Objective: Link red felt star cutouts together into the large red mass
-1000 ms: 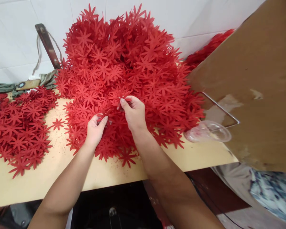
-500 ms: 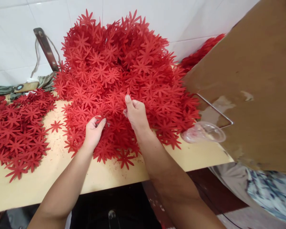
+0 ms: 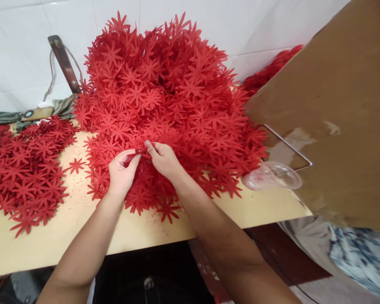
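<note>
A big heap of red flower-shaped cutouts (image 3: pixel 133 97) with narrow petals rises in front of me against the tiled wall. Over its lower front, my left hand (image 3: pixel 122 169) pinches a red flower cutout (image 3: pixel 141 150) between thumb and fingertips. My right hand (image 3: pixel 161 157) is closed on the same small red piece from the other side, thumb on top. The two hands' fingertips nearly meet. Much of the held piece is hidden by the fingers, and it blends with the red heap behind.
A smaller pile of red cutouts (image 3: pixel 28 169) lies at the left on the pale table (image 3: pixel 139 236), with one loose cutout (image 3: pixel 77 165) beside it. A clear plastic cup (image 3: pixel 272 175) lies at the right by a large brown board (image 3: pixel 342 118). A dark handle (image 3: pixel 63 63) leans on the wall.
My right hand has moved left and slightly down from the heap to meet my left hand at the red cutout. My left hand has stayed about in place.
</note>
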The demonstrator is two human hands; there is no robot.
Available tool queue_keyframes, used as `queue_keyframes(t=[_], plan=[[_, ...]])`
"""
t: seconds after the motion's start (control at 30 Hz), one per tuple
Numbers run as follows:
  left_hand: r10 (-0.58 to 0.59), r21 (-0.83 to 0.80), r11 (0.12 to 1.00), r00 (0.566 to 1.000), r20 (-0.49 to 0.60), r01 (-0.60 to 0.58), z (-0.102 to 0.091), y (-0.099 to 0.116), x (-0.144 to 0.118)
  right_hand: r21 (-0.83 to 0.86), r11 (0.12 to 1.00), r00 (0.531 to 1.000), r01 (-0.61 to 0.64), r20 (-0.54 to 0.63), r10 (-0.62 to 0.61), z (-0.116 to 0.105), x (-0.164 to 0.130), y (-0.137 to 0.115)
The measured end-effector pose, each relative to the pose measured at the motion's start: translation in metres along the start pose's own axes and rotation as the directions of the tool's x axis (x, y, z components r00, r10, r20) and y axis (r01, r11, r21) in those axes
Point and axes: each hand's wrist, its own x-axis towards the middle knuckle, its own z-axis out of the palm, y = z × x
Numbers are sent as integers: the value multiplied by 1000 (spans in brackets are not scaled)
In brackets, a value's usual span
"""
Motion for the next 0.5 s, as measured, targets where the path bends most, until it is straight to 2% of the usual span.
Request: queue_keyframes(t=[0.1, 0.23, 0.33, 0.5], plan=[[18, 38, 999, 1000, -18, -18, -1, -2, 1, 7, 1000, 991, -11, -137, 12, -5, 6, 3], [-53, 18, 998, 995, -82, 55, -4, -2, 4, 125, 991, 953, -49, -293, 84, -24, 20, 14], [-19, 49, 999, 995, -94, 24, -6, 0, 6, 7, 1000, 940, 6, -341, -4, -43, 27, 22], [120, 143, 982, 992, 37, -124, -9, -5, 5, -242, 964, 931, 114, -314, -189, -75, 16, 18]])
